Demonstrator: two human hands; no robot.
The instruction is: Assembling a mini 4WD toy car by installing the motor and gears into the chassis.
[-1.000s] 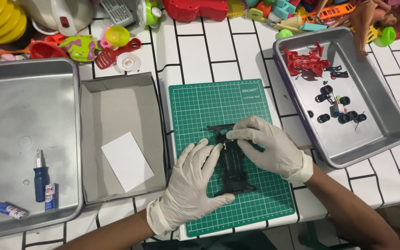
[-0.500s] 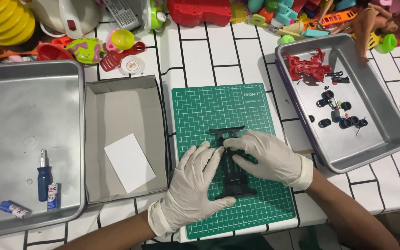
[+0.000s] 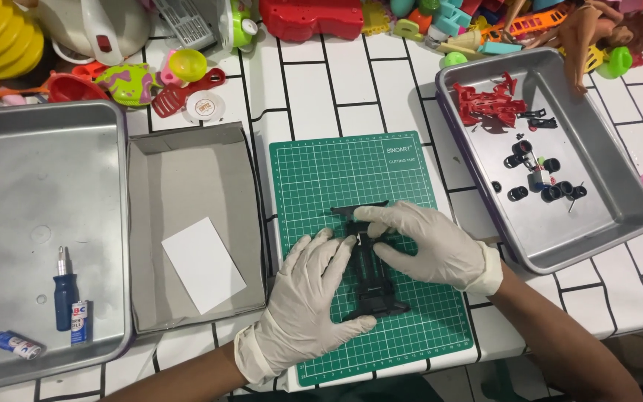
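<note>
You are pressing both gloved hands on a black toy car chassis that is lying on the green cutting mat in the middle of the desk. Your left hand is lying flat and open, its fingers spread over the left side of the chassis. Your right hand is curling loosely over the upper part, with the fingertips touching it. An open cardboard box holding a white card is sitting just left of the mat. The right metal tray is holding red parts and small black wheels.
</note>
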